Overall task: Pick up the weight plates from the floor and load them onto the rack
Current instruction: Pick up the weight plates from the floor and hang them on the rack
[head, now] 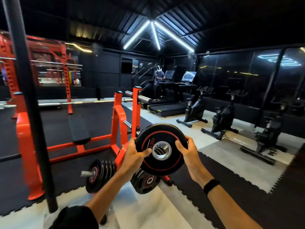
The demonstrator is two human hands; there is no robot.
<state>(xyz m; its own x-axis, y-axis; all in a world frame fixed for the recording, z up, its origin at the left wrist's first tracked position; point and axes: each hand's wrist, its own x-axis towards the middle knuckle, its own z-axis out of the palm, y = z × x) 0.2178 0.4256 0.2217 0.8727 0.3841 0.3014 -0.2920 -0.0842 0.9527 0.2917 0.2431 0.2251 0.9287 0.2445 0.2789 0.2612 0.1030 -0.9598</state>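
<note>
I hold a small black weight plate (pixel 162 161) with a red ring and a steel centre hole in front of me, face toward the camera. My left hand (pixel 134 155) grips its left edge, thumb on the face. My right hand (pixel 186 152) grips its right edge. Behind it stands the orange bench rack (pixel 119 116) with short steel storage pegs (pixel 127 124). A low peg (pixel 85 174) on the left carries several black plates (pixel 100 174). More black plates (pixel 144 182) hang just below the one I hold.
A black vertical post (pixel 31 103) rises close on my left. A barbell (pixel 139 97) rests on the rack's uprights. Exercise bikes (pixel 222 119) and treadmills (pixel 166 106) line the right side, with a person (pixel 159 80) on one. Grey and black floor mats (pixel 189 187) lie underfoot.
</note>
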